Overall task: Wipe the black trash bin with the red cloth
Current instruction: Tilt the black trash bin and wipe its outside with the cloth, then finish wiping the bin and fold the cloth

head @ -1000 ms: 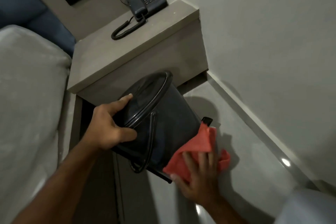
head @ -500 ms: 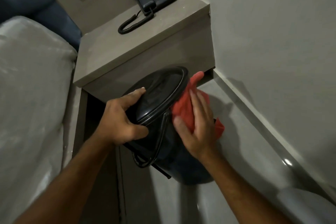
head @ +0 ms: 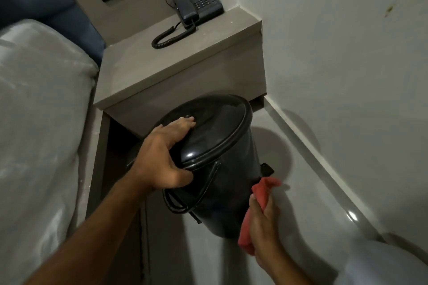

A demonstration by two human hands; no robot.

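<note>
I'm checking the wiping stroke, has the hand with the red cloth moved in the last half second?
Yes. The right hand and red cloth slid down the black trash bin, from beside the lid rim toward its base, away from the nightstand.

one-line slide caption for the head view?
Left hand steadies the tilted black trash bin by its lid while the right hand presses the red cloth against its side.

Dim indoor light, wide-angle view — soft and slightly grainy.

The glossy black round trash bin (head: 222,157) carries small bright glints on its lid and throws a soft double shadow onto the pale shiny floor (head: 301,192), which shows a glare spot at right — straight edges bow toward the frame's borders, corners blurred.
</note>
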